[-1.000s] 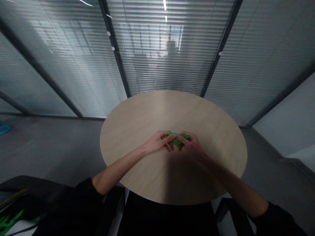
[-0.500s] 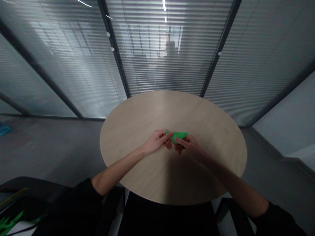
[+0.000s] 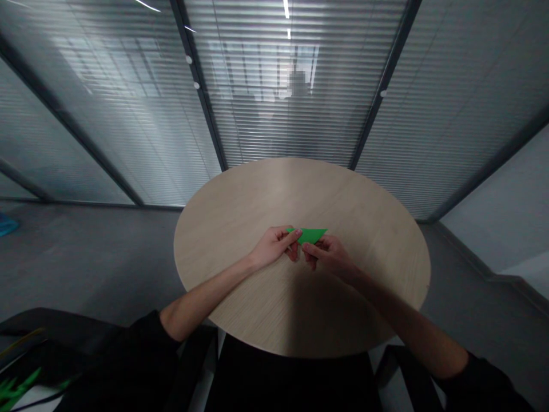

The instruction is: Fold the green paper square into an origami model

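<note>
A small green piece point(image 3: 313, 235), which looks like folded paper with pointed ends, is held up over the middle of the round wooden table point(image 3: 291, 189). My left hand point(image 3: 278, 243) pinches its left part, thumb on top and fingers behind. At its lower right edge, my right hand point(image 3: 328, 252) grips it between thumb and fingers. The fingertips behind the piece are partly hidden.
Glass panels with blinds point(image 3: 291, 126) stand beyond the table's far edge. Black chair armrests point(image 3: 403, 366) flank the near side. Green and white items point(image 3: 36, 395) lie at the bottom left. A blue object point(image 3: 6, 224) is on the floor at the far left.
My right thumb has shifted slightly left and down along the green piece, whose lower point no longer shows as it did. My left hand has hardly moved.
</note>
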`<state>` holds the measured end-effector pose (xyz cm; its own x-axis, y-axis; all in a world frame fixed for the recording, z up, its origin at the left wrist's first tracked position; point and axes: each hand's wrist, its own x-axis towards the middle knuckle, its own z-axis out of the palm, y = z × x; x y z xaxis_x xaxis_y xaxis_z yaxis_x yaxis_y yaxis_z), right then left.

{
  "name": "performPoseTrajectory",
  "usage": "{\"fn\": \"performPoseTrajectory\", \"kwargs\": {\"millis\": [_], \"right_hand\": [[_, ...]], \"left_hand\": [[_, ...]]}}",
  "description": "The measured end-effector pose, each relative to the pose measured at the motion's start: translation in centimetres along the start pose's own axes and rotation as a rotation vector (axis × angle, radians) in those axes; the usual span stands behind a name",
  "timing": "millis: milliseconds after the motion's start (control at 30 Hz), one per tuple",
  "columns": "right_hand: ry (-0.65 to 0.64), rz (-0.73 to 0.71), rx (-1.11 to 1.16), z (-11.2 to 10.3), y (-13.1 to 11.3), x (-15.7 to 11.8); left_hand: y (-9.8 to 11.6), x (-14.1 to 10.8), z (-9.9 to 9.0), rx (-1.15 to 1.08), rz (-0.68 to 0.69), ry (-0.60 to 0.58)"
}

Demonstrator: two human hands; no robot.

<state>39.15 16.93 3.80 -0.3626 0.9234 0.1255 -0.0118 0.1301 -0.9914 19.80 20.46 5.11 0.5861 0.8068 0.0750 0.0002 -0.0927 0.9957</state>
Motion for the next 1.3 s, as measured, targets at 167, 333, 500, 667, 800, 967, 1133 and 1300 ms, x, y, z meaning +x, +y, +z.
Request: {"fn": "performPoseTrajectory", "kwargs": {"millis": [167,333,500,667,800,967,1133,1300], "right_hand": [[0.008,0.015,-0.050,-0.1,0.3,0.1],[-0.010,0.010,-0.063,-0.1,-0.1,-0.1],[-0.026,0.031,0.002,-0.1,-0.2,-0.1],[0.016,0.045,0.044,-0.1,-0.2,-0.3],[-0.007,0.028,0.034,0.1,-0.4,-0.3],[-0.053,0.036,0.007,0.2,-0.3,-0.2],[-0.005,0.049,-0.015,-0.2,-0.5,-0.3],[0.091,0.038,0.033,-0.8,-1.0,-0.3]], "left_hand": [[0.3,-0.1,-0.3,0.001,-0.003,-0.089],[0.6,-0.2,-0.5,0.044,0.007,-0.080],[0.7,-0.3,-0.6,0.034,0.027,-0.090],[0.6,-0.2,-0.8,0.005,0.011,-0.095],[0.6,-0.2,-0.6,-0.052,-0.026,-0.196],[0.5,-0.3,-0.4,-0.010,-0.010,-0.322],[0.3,-0.3,-0.8,0.000,-0.023,-0.284],[0.3,-0.4,-0.9,-0.020,-0.043,-0.249]]}}
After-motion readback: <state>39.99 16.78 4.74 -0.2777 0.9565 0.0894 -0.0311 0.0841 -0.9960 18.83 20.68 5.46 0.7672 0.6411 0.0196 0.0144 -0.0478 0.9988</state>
